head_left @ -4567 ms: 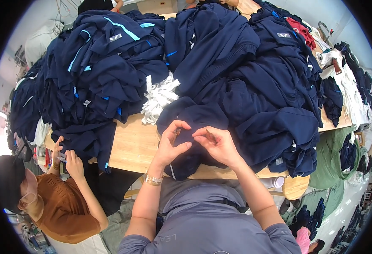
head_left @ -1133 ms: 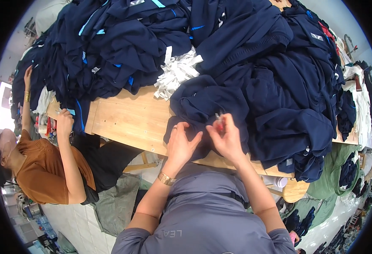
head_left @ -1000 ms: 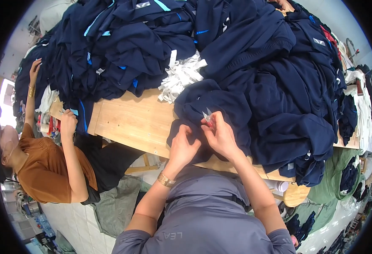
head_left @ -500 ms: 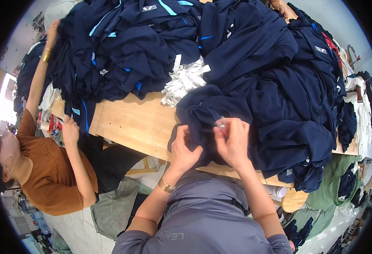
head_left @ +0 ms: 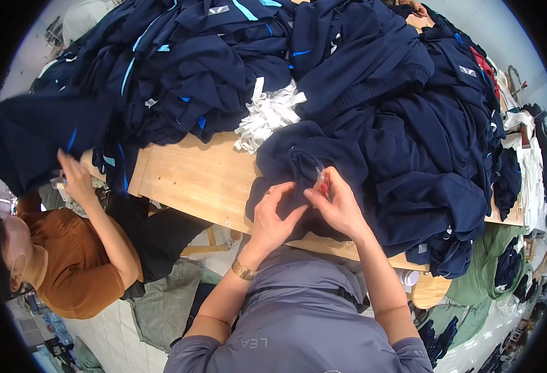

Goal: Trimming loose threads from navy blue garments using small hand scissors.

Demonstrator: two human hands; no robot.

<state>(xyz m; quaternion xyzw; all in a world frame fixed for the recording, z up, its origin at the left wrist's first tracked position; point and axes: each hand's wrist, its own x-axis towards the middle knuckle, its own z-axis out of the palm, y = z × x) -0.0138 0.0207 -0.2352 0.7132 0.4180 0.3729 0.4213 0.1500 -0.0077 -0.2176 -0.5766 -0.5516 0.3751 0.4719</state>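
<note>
Both hands work a navy garment [head_left: 298, 168] at the near edge of a wooden bench [head_left: 192, 180]. The right hand [head_left: 338, 205] pinches a small red-handled tool [head_left: 323, 183], now lowered onto the fabric rather than raised. The left hand [head_left: 273, 217] grips the cloth beside it. White strips [head_left: 267, 115] lie behind.

A pale wooden table [head_left: 189, 180] carried the load. Heaped dark navy garments [head_left: 373, 93] covered its far and right parts. A bundle of white strips [head_left: 267, 115] lay near the middle.
</note>
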